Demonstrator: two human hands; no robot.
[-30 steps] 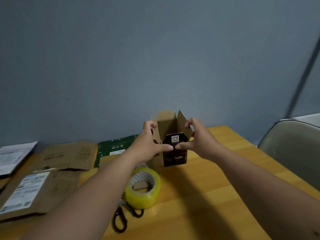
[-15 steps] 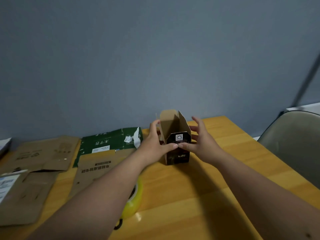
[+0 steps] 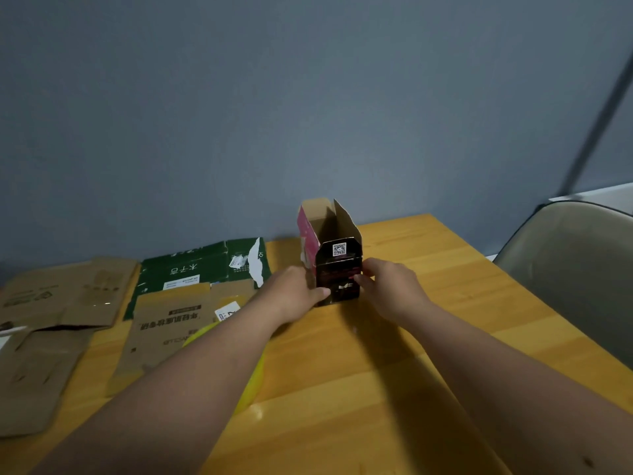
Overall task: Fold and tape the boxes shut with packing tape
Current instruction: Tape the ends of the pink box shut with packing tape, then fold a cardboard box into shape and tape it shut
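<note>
Head view: a small dark carton [image 3: 337, 269] stands upright on the wooden table [image 3: 428, 303], flaps open. The left hand [image 3: 294, 293] at 9 o'clock and right hand [image 3: 387, 286] at 3 o'clock grasp its sides, likely steadying it for folding. The yellow tape roll [image 3: 253, 382] lies under the left forearm.

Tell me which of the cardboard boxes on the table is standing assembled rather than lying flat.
The small dark box with the QR code, standing upright with top flaps open, between the hands. The green box and brown ones lie flattened to its left.
</note>
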